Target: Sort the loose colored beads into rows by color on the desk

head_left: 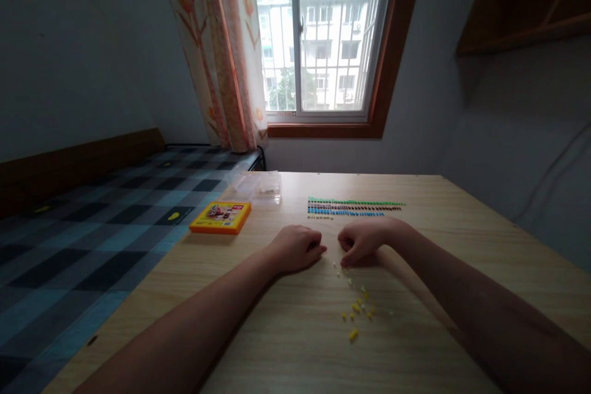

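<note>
My left hand (299, 247) rests on the wooden table (286, 332) with its fingers curled in; whatever may be inside them is hidden. To its right, my right hand (364, 240) is closed, thumb and forefinger low at the tabletop beside a few tiny pale pieces (338, 274). Nearer to me lie several loose small yellow bricks (356, 308), with a larger yellow brick (353, 335) at the front. Beyond the hands run neat rows of tiny bricks: green (355, 202), brown (364, 208) and blue (346, 212), plus a short yellowish row (319, 218) closest to the fingers.
A flat yellow-orange box (220, 218) with a printed picture lies at the table's left side. Behind it is a clear plastic tray (258, 188). A bed with a checked cover (115, 221) adjoins the left edge. A window (323, 43) and a curtain (226, 55) are at the back.
</note>
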`<state>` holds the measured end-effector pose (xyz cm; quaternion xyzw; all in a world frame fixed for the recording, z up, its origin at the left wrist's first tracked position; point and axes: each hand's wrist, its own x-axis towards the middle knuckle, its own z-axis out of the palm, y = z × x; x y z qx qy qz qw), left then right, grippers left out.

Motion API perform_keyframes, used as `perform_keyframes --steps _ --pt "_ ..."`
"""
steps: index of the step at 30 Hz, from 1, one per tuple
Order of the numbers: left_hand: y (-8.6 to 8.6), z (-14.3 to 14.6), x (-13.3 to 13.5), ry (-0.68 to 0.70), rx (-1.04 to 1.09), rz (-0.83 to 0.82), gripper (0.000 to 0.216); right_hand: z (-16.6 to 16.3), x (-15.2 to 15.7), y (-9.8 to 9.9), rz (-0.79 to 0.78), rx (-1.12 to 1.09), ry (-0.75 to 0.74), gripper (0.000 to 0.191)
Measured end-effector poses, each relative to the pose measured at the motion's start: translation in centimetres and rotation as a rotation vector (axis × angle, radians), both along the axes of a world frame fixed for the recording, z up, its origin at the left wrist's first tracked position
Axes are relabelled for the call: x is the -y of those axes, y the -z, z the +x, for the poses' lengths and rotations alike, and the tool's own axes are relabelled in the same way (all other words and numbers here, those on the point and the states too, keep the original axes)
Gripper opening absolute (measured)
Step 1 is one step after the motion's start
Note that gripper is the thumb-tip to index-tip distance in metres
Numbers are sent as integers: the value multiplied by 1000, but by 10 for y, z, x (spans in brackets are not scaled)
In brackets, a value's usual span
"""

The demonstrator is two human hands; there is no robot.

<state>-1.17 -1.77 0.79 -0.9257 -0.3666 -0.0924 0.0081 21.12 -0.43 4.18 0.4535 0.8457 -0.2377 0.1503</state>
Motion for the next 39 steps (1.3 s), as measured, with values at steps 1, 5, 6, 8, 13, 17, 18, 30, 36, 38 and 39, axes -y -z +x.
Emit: perform_keyframes --steps 1,5,6,8,13,17,18,30,36,38,39 --pt "0 0 0 3 -1 5 30 1 -1 0 -24 -19 8 38" --pt "2 -1 -2 8 2 19 30 13 -10 6 -179 -129 97 17" --pt "3 -1 -3 10 6 23 30 18 -13 8 -199 -151 127 15" --pt "3 -2 -3 10 13 24 30 27 -20 13 -161 -198 158 16" --pt "4 -2 -3 13 18 17 29 39 -31 21 -1 -270 200 16" --pt "3 -2 -3 11 14 19 30 36 -32 25 104 -291 221 18" --pt "3 -2 -3 10 14 20 30 35 -32 27 141 -303 219 18" --pt "5 -1 -6 12 11 15 30 36 -33 29 283 -336 231 20" --pt "5 -2 -8 -4 5 9 31 34 -37 34 406 -314 240 22" --pt "6 -2 -8 -8 2 9 31 32 -38 37 445 -311 242 22" --pt "6 -2 -8 -8 1 8 32 32 -38 38 459 -311 245 22"
